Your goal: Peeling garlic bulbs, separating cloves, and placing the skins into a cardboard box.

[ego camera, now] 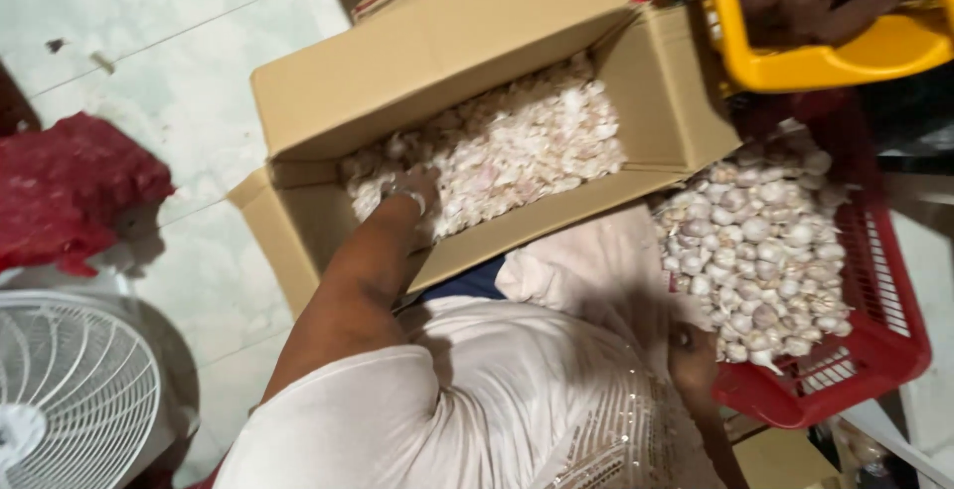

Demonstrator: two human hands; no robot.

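**Cardboard box, red basket, garlic in both**

Cardboard forms the open box (477,62) that lies on the pale tiled floor (169,81), its flaps spread, its bottom covered with loose garlic pieces and papery skins (517,141). The left hand (402,191) reaches down into the near left part of the box and is sunk among the garlic there; a pale band shows at the wrist. Its fingers are buried in the pile, so I cannot tell whether the grip is wide, narrow or closed on anything.

The right hand (693,355) sits low beside the person's light-coloured clothing, touching or just beside the near rim of a red plastic basket (884,350). It is in shadow (only a dark shape shows), and its grip cannot be told either. The basket is heaped with whole garlic bulbs (765,241), white with a purple tint, and stands just right of the box.

A yellow plastic tub (825,57) sits beyond the basket. On the far left lies a red mesh sack (70,191), and the white grille of a fan (70,390) fills the lower left corner.
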